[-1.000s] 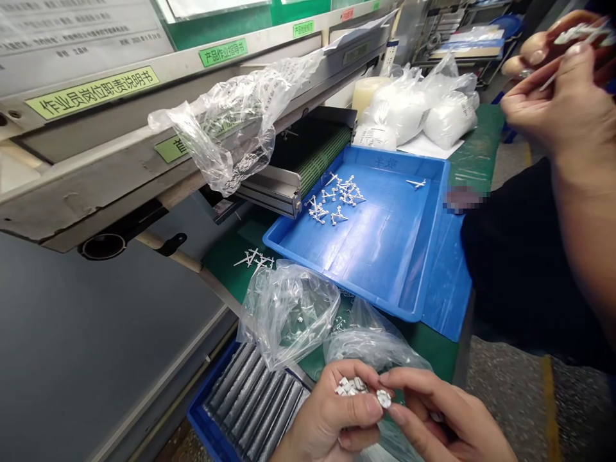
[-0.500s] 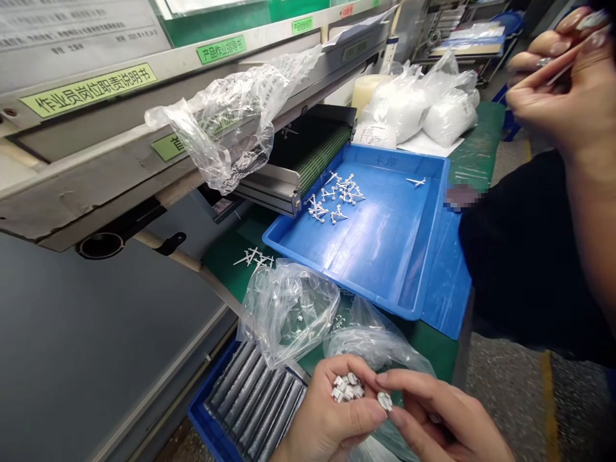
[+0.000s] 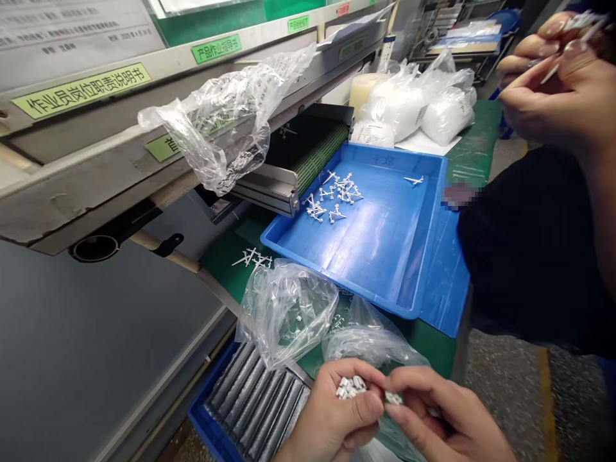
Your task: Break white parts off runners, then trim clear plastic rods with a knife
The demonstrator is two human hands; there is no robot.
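Several small white plastic parts (image 3: 351,387) lie cupped in my left hand (image 3: 332,410), whose fingers curl around them. Between the thumb and forefinger of my right hand (image 3: 440,410) is one small white part (image 3: 393,398), held against the fingertips of the left. More white bits show faintly inside the right palm. Just beyond my hands are a crumpled clear plastic bag (image 3: 289,314) with a tiny white piece in it, and a second clear bag (image 3: 375,340).
A blue tray (image 3: 375,256) holds several white branched plastic pieces (image 3: 344,186). The conveyor belt (image 3: 312,144) ends at it. Grey rolls (image 3: 260,398) fill a blue bin at lower left. At right, a co-worker's hands (image 3: 558,96) hold small white parts. Filled bags (image 3: 404,102) stand behind.
My hands have drawn closer together, and the small part in my right fingers has turned and moved slightly right and is less visible. The co-worker's hands have shifted slightly left.
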